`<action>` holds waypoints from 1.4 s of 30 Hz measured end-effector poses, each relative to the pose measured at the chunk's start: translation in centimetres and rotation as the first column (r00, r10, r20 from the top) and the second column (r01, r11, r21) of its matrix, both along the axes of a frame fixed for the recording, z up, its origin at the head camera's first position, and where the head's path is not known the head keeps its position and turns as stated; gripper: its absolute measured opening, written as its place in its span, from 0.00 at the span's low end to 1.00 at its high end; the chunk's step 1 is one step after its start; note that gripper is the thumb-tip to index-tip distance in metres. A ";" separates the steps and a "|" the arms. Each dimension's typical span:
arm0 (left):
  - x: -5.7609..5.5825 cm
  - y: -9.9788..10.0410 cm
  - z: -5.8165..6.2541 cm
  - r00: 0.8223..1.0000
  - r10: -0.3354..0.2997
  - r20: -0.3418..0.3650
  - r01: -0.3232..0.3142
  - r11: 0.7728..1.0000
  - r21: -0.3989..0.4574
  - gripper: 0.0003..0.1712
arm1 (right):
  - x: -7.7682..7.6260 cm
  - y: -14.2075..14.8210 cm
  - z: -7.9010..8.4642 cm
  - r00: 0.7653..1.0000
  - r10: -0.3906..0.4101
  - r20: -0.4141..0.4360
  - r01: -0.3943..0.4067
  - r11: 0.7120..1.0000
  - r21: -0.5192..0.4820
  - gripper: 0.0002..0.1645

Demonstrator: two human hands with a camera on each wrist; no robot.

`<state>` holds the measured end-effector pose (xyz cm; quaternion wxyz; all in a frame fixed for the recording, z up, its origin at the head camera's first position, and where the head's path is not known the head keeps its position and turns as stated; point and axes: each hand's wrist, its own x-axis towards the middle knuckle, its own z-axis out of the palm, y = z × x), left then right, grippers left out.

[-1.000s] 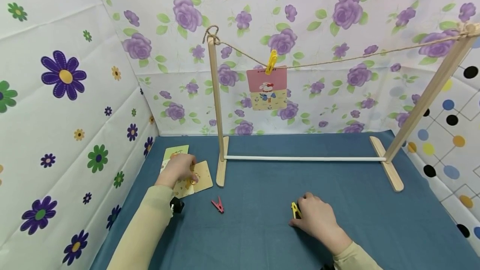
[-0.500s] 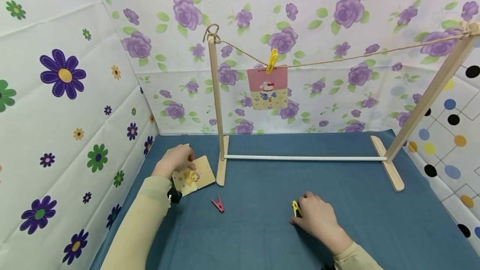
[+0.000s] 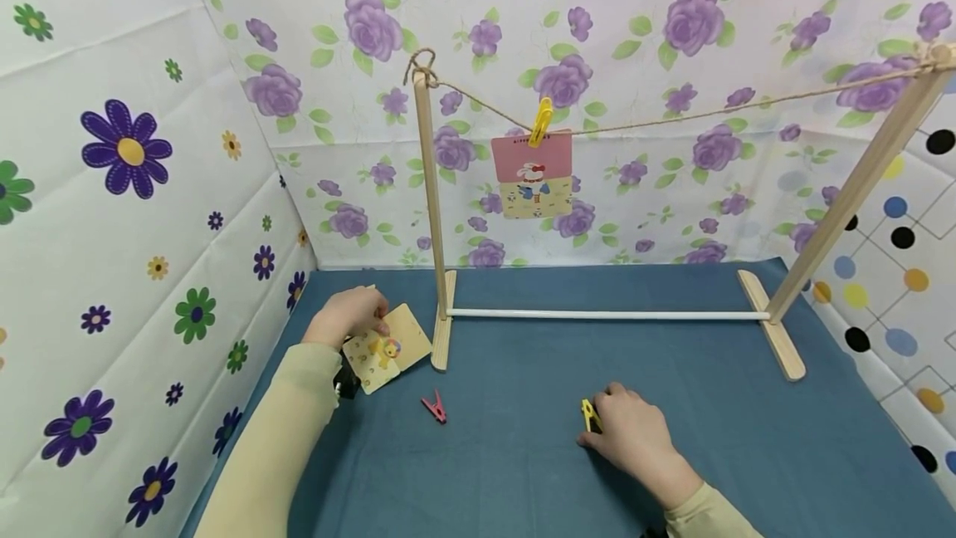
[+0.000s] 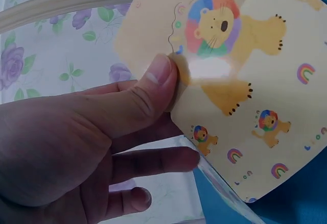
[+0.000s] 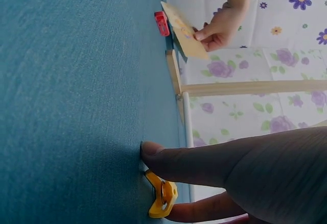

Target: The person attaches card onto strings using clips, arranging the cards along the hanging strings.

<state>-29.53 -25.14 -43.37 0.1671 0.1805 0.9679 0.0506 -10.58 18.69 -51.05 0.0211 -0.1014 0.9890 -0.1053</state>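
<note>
My left hand pinches a pale yellow card with a lion on it, thumb on the printed face and fingers behind. In the right wrist view the card is raised and tilted off the table. Another card's edge shows beneath it in the left wrist view. My right hand rests low at the table and holds a yellow clothespin between thumb and finger. A pink-red clothespin lies between the hands. A pink and yellow rabbit card hangs from the cord by a yellow clothespin.
A wooden frame stands at the back, with a left post, a leaning right post, flat feet and a white bar. Twine sags between the posts. Blue cloth covers the table; patterned fabric walls surround it.
My left hand has drawn the lion card up and slightly back, and the card has turned and tilted. The right hand stays at the yellow clothespin.
</note>
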 end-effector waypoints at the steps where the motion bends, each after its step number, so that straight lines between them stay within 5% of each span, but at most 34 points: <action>1: 0.0 0.1 0.1 1.000 -0.005 0.000 0.005 1.000 0.000 0.17 | 0.0 0.0 0.0 1.000 0.000 -0.002 0.000 1.000 -0.002 0.29; 15: 0.3 -0.1 0.1 1.000 -0.024 0.013 0.024 1.000 0.008 0.17 | 0.0 0.0 0.0 1.000 -0.001 0.002 0.001 1.000 -0.003 0.29; 42: 0.2 0.3 0.5 0.995 0.037 0.094 -0.036 0.999 -0.011 0.15 | 0.0 0.1 -0.5 1.000 -0.011 -0.020 0.011 1.000 0.004 0.30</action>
